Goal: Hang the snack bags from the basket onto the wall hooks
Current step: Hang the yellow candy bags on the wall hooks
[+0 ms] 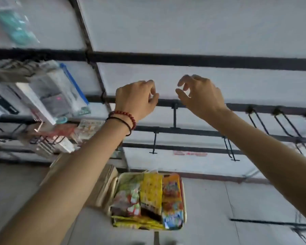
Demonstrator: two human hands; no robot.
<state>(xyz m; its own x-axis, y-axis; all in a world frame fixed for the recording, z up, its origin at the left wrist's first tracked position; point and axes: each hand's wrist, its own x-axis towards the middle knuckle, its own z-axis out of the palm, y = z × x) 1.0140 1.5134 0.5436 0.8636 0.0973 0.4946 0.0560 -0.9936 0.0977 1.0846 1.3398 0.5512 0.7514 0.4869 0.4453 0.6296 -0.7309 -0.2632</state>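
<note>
A white basket [184, 200] stands low in the middle, full of snack bags: a yellow bag [151, 193], an orange and blue bag [172, 195] and a green and red bag [129, 197]. Above it, black rails [193, 131] cross the white wall and carry bare hooks [174, 117]. Both my hands are raised to the upper rail, one on each side of that hook. My left hand [136, 98], with bead bracelets at the wrist, has its fingers curled at the rail and no bag in them. My right hand [200, 96] hangs loosely curled and holds nothing.
Packaged goods [57, 96] hang crowded on hooks at the left, with teal items [16, 29] higher up. More bare hooks [281, 122] run along the rail to the right. A brown box [104, 188] sits beside the basket's left side.
</note>
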